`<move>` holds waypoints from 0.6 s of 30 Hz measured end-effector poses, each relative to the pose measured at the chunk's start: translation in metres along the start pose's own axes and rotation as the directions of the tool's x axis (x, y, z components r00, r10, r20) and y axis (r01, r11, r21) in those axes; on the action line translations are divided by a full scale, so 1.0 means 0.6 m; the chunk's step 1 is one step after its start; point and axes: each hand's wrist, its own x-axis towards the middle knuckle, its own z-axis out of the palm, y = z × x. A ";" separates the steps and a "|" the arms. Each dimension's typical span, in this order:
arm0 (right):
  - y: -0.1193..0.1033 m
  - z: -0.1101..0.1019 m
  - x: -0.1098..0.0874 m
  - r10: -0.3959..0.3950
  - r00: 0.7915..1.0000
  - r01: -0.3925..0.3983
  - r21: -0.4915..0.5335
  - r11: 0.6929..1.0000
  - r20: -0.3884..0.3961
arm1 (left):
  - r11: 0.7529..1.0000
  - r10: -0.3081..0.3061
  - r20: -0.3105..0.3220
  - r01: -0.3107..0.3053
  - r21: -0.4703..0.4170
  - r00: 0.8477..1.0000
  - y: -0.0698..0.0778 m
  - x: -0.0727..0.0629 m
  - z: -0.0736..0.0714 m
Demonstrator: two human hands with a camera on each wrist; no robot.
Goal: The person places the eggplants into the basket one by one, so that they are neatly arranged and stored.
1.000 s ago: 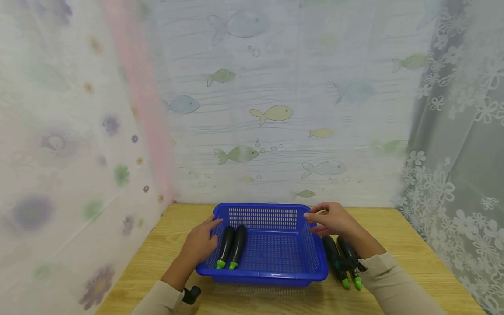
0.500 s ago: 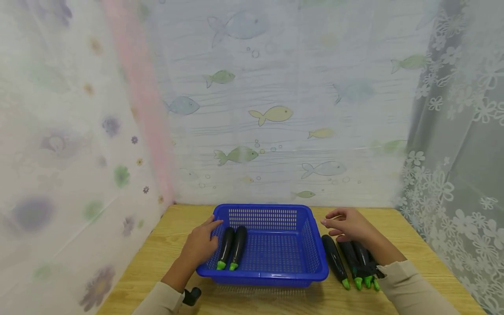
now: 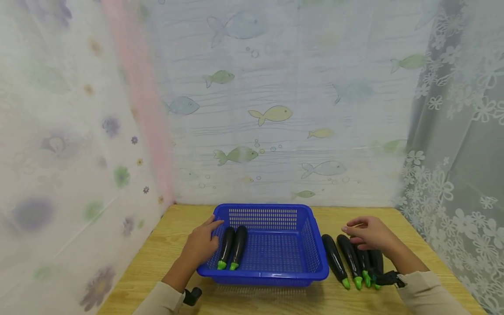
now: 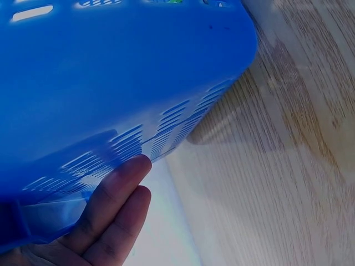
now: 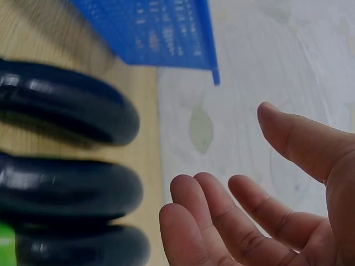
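A blue plastic basket point(image 3: 261, 275) stands on the wooden table in the head view. Two dark eggplants point(image 3: 238, 247) with green stem ends lie side by side against its left inner wall. My left hand point(image 3: 199, 244) holds the basket's left rim; in the left wrist view, two fingers point(image 4: 119, 205) lie along the outside of the slotted wall. Several more eggplants point(image 3: 335, 261) lie in a row to the right of the basket. Above them hovers my right hand point(image 3: 372, 236), fingers loosely bent, thumb apart, holding nothing. It partly covers the eggplants at the row's right.
The wooden table point(image 3: 157, 245) ends at a fish-patterned curtain point(image 3: 275, 166) behind the basket. A flowered curtain point(image 3: 78, 175) hangs on the left, and a lace-patterned one point(image 3: 468, 210) on the right. Small black wrist devices point(image 3: 191, 296) sit at both cuffs.
My right hand has moved rightward and down, from the basket's right rim to over the eggplant row, uncovering more of the eggplants. My left hand and the basket have stayed put.
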 end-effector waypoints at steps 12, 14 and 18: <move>0.043 -0.033 -0.012 0.071 0.997 -0.071 0.045 0.996 0.004 | 1.000 0.023 -0.007 -0.023 -0.002 1.000 -0.001 0.002 0.001; 0.049 -0.038 -0.014 0.083 0.997 -0.083 0.051 0.995 -0.001 | 1.000 0.024 -0.006 -0.024 -0.003 1.000 -0.001 0.003 0.002; 0.062 -0.049 -0.018 0.097 0.995 -0.095 0.067 0.993 -0.017 | 1.000 0.023 -0.006 -0.023 -0.002 1.000 -0.002 0.003 0.002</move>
